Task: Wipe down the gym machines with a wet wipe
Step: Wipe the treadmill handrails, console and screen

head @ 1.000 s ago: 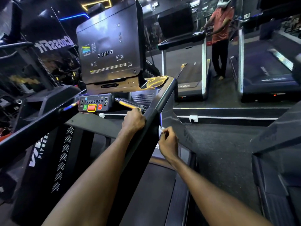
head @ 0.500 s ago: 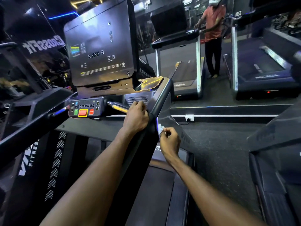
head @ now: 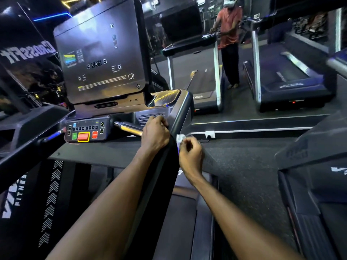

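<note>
I stand on a black treadmill with a tall dark console (head: 101, 59) and a button panel (head: 85, 130) below it. Its right side rail (head: 180, 113) slopes down toward me. My left hand (head: 155, 136) grips the inner side of that rail, next to a metal handlebar (head: 129, 128). My right hand (head: 190, 156) pinches a small white wet wipe (head: 180, 138) and holds it against the rail's outer side, just below the left hand.
The treadmill's left rail (head: 28, 139) runs along my left. Another treadmill's frame (head: 308, 147) stands close on the right, with dark floor (head: 244, 166) between. A mirror wall ahead shows other treadmills (head: 197, 76) and a person in a red shirt (head: 230, 34).
My left hand has slid up the rail toward the console. My right hand with the wipe has moved a little up the rail's outer side.
</note>
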Tool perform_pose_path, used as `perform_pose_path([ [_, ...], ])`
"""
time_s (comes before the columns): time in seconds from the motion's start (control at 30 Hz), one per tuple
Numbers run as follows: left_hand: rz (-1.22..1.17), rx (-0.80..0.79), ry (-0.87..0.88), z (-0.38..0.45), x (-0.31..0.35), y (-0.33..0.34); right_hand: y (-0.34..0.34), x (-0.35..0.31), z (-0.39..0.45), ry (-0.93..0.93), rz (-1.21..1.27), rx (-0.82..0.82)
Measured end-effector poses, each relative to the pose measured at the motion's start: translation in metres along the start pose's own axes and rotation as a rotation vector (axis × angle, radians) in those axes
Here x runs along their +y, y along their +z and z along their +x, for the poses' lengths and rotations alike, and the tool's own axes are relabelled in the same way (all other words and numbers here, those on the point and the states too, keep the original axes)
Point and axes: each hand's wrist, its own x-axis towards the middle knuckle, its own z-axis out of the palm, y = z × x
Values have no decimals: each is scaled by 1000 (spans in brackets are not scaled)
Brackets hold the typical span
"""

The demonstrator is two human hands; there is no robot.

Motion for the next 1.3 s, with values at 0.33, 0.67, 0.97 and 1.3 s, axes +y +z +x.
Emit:
perform_pose_path([
  [0.33,55,-4,-4,13,3,8,-9,9,-3,191,-20,-7],
  [0.67,6,-68,15,44,12,24,4,13,60,283,-117,9],
  [0.97,2,-111,186,80,10,47,27,3,125,156,-129,-23],
  [1.3,110,-106,174,112,17,64,38,6,151,163,-54,1],
])
